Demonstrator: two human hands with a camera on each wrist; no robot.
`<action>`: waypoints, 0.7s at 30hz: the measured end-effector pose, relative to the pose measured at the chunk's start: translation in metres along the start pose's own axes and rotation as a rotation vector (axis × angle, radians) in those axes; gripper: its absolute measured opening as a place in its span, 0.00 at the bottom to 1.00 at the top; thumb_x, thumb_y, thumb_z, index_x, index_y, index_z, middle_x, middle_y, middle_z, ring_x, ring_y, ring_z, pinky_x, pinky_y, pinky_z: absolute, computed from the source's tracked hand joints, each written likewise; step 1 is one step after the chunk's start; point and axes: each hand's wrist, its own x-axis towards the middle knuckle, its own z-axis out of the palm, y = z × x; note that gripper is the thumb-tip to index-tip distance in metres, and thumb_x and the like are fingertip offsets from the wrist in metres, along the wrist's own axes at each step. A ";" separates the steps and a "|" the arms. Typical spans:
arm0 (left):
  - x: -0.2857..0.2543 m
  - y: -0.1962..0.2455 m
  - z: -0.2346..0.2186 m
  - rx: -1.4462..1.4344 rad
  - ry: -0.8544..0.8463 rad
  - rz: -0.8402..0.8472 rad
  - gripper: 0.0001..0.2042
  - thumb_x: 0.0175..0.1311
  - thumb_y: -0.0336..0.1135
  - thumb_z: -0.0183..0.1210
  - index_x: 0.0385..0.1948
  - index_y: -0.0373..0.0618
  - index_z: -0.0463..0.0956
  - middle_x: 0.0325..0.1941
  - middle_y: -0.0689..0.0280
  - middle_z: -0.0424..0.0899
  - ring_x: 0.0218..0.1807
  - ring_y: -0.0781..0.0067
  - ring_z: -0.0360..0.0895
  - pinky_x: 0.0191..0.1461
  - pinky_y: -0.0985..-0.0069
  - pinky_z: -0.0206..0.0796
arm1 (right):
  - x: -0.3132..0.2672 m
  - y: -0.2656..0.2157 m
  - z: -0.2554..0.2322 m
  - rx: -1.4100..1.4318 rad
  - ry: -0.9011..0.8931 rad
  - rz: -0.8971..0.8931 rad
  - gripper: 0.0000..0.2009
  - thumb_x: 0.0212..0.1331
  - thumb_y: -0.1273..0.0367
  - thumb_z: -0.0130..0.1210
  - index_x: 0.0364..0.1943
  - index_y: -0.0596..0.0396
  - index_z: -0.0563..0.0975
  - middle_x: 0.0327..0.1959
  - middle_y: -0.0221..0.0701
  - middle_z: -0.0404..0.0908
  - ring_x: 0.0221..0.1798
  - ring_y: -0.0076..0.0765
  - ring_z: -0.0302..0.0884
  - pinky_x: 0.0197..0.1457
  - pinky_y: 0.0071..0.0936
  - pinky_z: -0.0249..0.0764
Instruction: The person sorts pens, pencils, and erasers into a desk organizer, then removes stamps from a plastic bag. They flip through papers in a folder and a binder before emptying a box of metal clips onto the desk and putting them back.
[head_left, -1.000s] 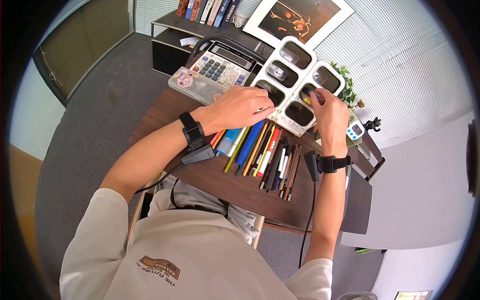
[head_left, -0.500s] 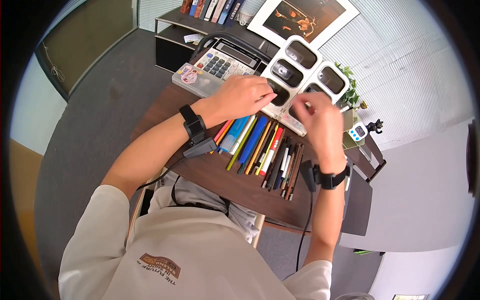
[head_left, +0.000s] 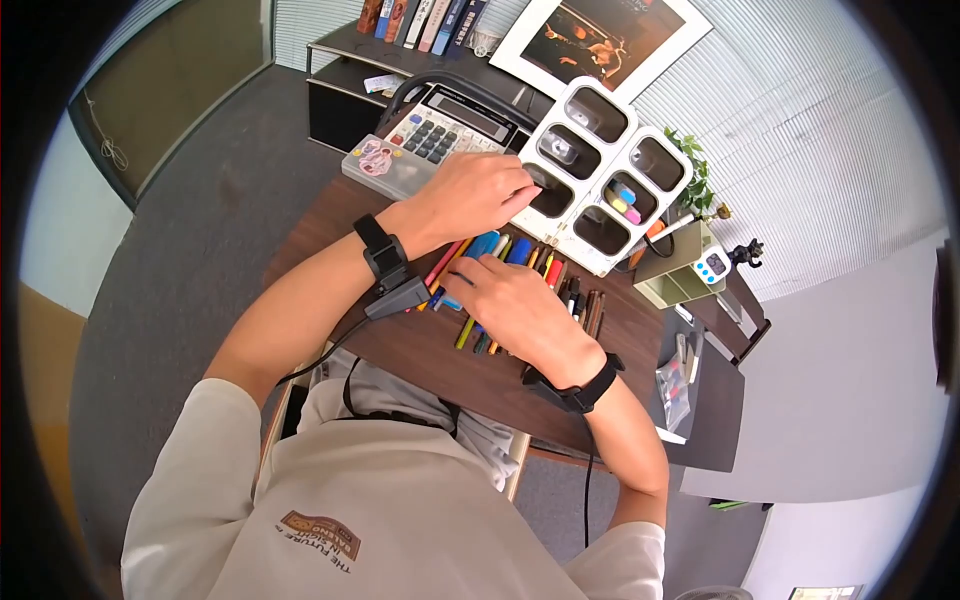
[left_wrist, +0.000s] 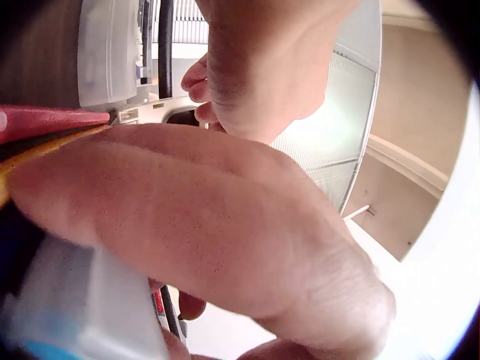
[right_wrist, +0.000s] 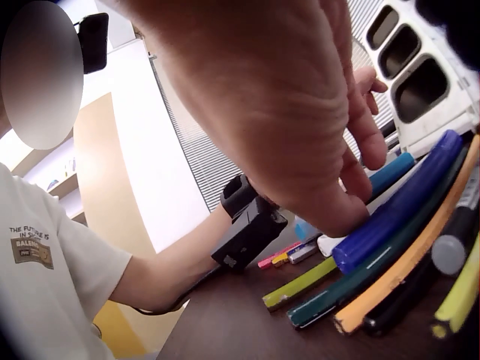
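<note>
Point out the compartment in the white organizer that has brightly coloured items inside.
The middle compartment in the white organizer's right-hand column: only there do blue, yellow and pink items show.

Grey carpet floor [head_left: 225, 220] — pale slatted blinds [head_left: 800, 130], dark low shelf [head_left: 345, 105], pale wall [head_left: 830, 380]

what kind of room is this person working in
Probably an office or home study: a large calculator on the desk, a row of books on the cabinet behind, and blinds.

The right hand [head_left: 522, 312] partly hides the pens [head_left: 519, 251].
</note>
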 end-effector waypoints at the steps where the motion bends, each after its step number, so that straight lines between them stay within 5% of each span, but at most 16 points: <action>1: 0.000 0.000 0.000 -0.001 -0.019 -0.010 0.10 0.68 0.37 0.64 0.31 0.40 0.84 0.32 0.59 0.84 0.36 0.53 0.83 0.41 0.60 0.76 | -0.001 0.003 -0.001 -0.017 -0.014 -0.019 0.16 0.54 0.76 0.58 0.49 0.59 0.81 0.50 0.35 0.81 0.51 0.41 0.82 0.51 0.37 0.82; 3: -0.001 0.001 0.000 -0.001 -0.032 -0.013 0.10 0.68 0.37 0.64 0.31 0.40 0.84 0.32 0.59 0.84 0.36 0.53 0.83 0.41 0.60 0.76 | -0.005 0.008 -0.007 -0.037 -0.026 -0.038 0.16 0.54 0.76 0.58 0.49 0.59 0.81 0.50 0.35 0.82 0.51 0.40 0.82 0.51 0.36 0.82; 6: -0.001 -0.001 0.001 -0.001 -0.037 -0.014 0.10 0.68 0.37 0.64 0.31 0.40 0.85 0.32 0.59 0.84 0.36 0.53 0.83 0.41 0.60 0.76 | -0.017 0.020 -0.028 0.067 0.278 -0.036 0.17 0.50 0.75 0.62 0.48 0.59 0.81 0.49 0.34 0.84 0.47 0.39 0.83 0.51 0.33 0.82; 9: -0.003 -0.002 0.002 0.007 -0.035 -0.011 0.10 0.68 0.37 0.64 0.31 0.41 0.85 0.32 0.59 0.85 0.36 0.54 0.84 0.41 0.61 0.76 | -0.043 0.033 -0.057 0.092 0.435 0.160 0.19 0.51 0.77 0.66 0.50 0.51 0.83 0.54 0.35 0.84 0.53 0.45 0.84 0.54 0.38 0.84; 13: -0.002 0.001 0.003 0.014 -0.061 -0.010 0.10 0.69 0.38 0.63 0.32 0.41 0.86 0.32 0.60 0.85 0.36 0.56 0.84 0.42 0.61 0.77 | -0.074 0.053 -0.086 -0.076 0.639 0.408 0.16 0.58 0.78 0.65 0.51 0.53 0.83 0.51 0.36 0.83 0.47 0.43 0.85 0.50 0.35 0.83; 21: 0.000 0.006 0.000 -0.044 -0.053 -0.010 0.09 0.69 0.36 0.63 0.34 0.41 0.86 0.31 0.60 0.84 0.33 0.55 0.83 0.38 0.62 0.75 | -0.094 0.107 -0.071 0.069 0.674 0.599 0.15 0.65 0.76 0.63 0.54 0.53 0.83 0.52 0.37 0.84 0.41 0.40 0.85 0.43 0.32 0.82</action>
